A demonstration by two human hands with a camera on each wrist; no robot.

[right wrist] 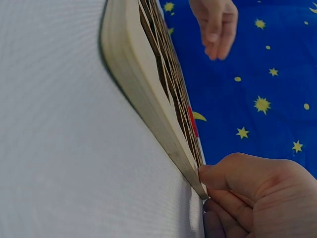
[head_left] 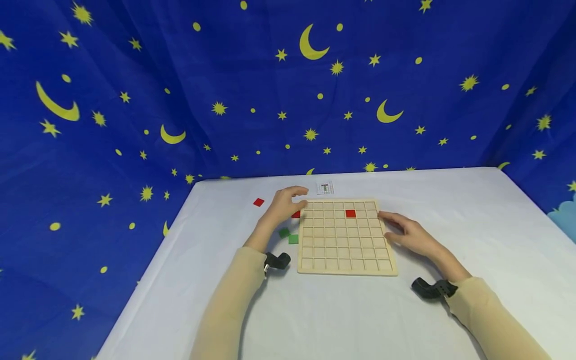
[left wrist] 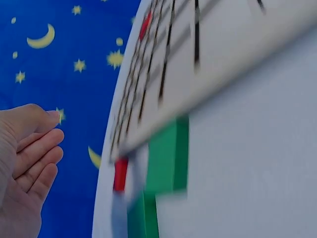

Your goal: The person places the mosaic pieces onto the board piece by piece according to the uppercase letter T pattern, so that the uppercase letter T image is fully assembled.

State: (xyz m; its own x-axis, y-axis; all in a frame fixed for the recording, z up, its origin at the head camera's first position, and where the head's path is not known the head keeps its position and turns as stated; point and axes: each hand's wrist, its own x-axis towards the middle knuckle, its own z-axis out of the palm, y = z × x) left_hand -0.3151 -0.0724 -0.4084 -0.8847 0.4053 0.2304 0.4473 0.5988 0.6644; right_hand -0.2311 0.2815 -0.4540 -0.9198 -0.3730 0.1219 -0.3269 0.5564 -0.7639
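A light wooden grid board (head_left: 346,274) lies on the white table with one red square tile (head_left: 350,213) in its upper part. My left hand (head_left: 283,204) hovers at the board's far left corner, fingers loosely bent and nothing visible between them. Beneath it, another red tile (head_left: 296,214) sits beside the board's left edge, partly hidden by the hand in the head view. My right hand (head_left: 411,236) rests against the board's right edge; its thumb (right wrist: 213,174) touches the rim in the right wrist view, with the other fingers partly hidden.
Two green tiles, one nearer the board (head_left: 293,239) and one behind it (head_left: 284,233), lie left of the board. A loose red tile (head_left: 258,202) is farther left. Behind the board lies a small printed card (head_left: 325,188). A blue star-patterned cloth (head_left: 270,90) hangs behind the table.
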